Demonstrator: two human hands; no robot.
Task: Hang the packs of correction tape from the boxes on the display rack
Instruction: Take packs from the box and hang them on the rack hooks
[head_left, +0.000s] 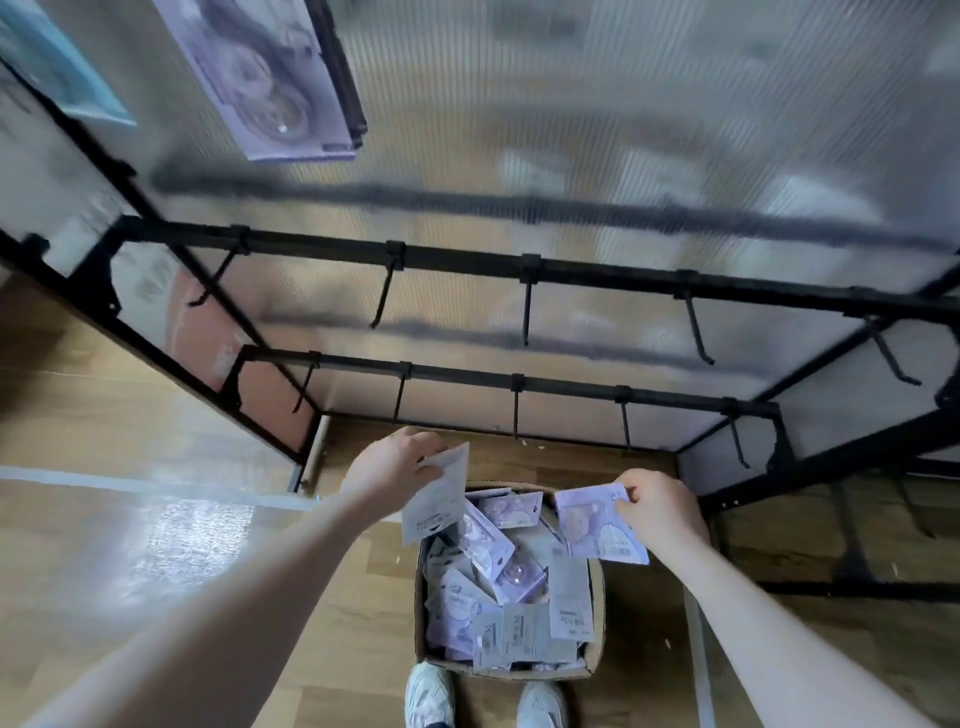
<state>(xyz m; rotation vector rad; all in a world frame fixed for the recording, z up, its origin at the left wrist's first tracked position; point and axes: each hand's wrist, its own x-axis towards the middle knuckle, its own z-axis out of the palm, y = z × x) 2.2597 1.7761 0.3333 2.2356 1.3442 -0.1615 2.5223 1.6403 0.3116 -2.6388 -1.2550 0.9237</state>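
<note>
At lower centre, the left hand (397, 462) pinches a grey-backed correction tape pack (436, 496). The right hand (657, 506) grips a purple pack (597, 525), both above the open cardboard box (597, 587).

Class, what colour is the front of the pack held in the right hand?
Pale lilac; the pack in the right hand shows best in the head view.

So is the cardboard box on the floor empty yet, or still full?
Still well filled: the cardboard box holds a jumbled heap of correction tape packs reaching near its rim.
</note>
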